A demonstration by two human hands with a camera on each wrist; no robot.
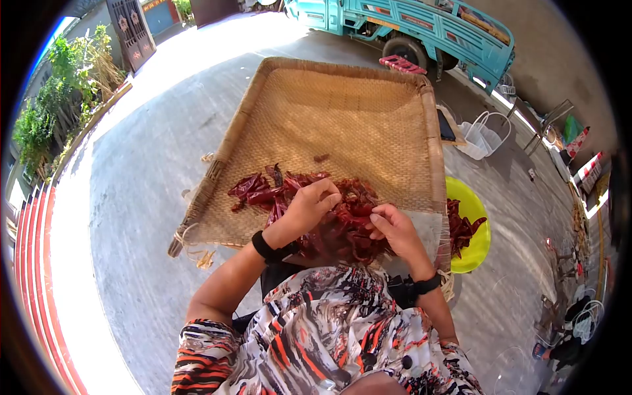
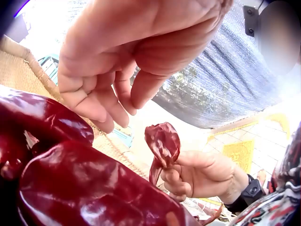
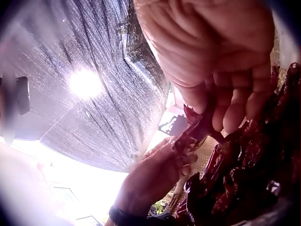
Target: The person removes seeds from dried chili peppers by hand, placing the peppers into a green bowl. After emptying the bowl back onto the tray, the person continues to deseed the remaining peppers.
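Observation:
My right hand [image 1: 398, 234] pinches a wrinkled dried red chili pepper [image 2: 163, 143] between thumb and fingers. The left hand [image 1: 309, 207] hovers just over the chili heap, its fingers loosely bent; the left wrist view shows nothing between thumb and fingertips. Beneath both hands, a heap of dark red dried chilies [image 1: 316, 240] lies along the near side of a large woven bamboo tray [image 1: 336, 112]. Big glossy chilies [image 2: 94, 188] fill the lower left of the left wrist view. More chilies [image 3: 230, 188] lie below the right hand in the right wrist view.
A yellow-green basin [image 1: 484, 245] with chilies in it stands at the tray's right side. Beyond it are a phone [image 1: 446, 125] and a white plastic basket [image 1: 484, 139]. A turquoise cargo vehicle [image 1: 421, 29] and a pink stool [image 1: 403, 64] stand behind the tray.

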